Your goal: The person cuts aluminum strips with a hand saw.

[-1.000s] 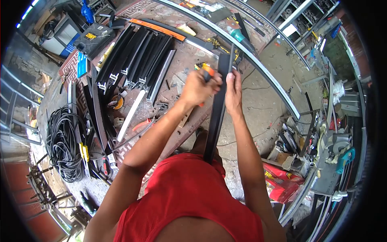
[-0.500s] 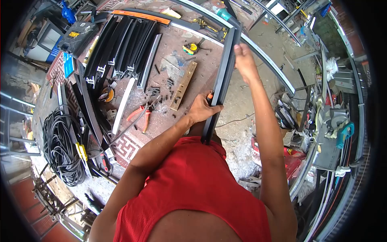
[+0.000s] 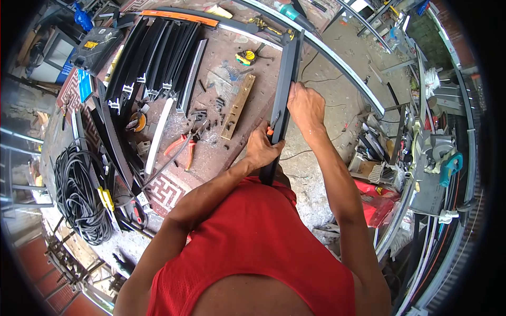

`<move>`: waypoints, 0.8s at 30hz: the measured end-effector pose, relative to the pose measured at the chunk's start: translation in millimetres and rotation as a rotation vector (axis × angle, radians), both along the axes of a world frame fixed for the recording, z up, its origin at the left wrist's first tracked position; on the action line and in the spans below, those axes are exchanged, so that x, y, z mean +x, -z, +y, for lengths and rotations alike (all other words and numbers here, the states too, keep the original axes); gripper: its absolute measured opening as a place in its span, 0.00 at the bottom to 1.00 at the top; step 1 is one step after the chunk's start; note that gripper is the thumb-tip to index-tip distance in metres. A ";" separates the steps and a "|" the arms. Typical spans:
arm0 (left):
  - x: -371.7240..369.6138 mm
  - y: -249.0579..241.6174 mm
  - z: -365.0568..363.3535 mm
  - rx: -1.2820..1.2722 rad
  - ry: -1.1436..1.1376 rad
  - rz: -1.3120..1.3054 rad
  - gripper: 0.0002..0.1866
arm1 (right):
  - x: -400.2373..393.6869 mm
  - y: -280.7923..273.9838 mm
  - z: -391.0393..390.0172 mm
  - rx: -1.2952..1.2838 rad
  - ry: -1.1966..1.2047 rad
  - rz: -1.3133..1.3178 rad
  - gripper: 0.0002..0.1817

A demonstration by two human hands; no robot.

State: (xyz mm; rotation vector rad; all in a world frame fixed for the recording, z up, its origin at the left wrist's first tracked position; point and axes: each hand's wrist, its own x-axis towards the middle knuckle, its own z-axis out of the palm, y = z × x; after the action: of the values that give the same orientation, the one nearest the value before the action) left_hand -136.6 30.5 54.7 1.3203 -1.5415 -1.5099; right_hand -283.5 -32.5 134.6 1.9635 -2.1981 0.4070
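A long dark-grey metal profile (image 3: 286, 63) slants up from my lap, its far end by the table's back edge. My left hand (image 3: 262, 147) is closed round its lower part, thumb across the face. A small tool with an orange handle (image 3: 270, 130) sticks out beside those fingers; its kind is mostly hidden. Farther up, my right hand (image 3: 307, 108) is closed on the profile's right edge, and its fingertips are partly hidden. Left of the profile lie a drilled wooden strip (image 3: 239, 107), orange-handled pliers (image 3: 182, 150) and a yellow tape measure (image 3: 245, 57).
Black profiles (image 3: 158, 58) are stacked at the table's back left, near an orange spirit level (image 3: 179, 17). A coil of black cable (image 3: 79, 192) lies at left. A cordless drill (image 3: 271, 29) rests at the back. On the right stands a teal-handled saw (image 3: 449, 169).
My right hand has come down along the profile from near its far end and now grips it closer to my left hand. The profile has shifted slightly left.
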 end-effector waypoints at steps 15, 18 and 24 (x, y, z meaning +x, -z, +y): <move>5.4 3.6 -13.3 -0.006 0.066 -0.067 0.26 | 0.1 32.1 33.5 0.153 -0.075 -0.226 0.14; 11.2 1.8 -14.0 0.002 0.068 -0.092 0.30 | 8.3 50.5 46.4 0.169 -0.047 -0.304 0.13; 11.5 21.2 -21.5 -0.008 0.007 0.085 0.28 | 11.6 50.2 52.3 0.128 -0.067 -0.444 0.16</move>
State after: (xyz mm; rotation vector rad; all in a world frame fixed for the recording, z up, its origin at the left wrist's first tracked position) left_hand -125.2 9.1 33.6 1.2315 -1.4993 -1.5422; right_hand -271.9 19.9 84.4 2.1910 -2.4704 0.7999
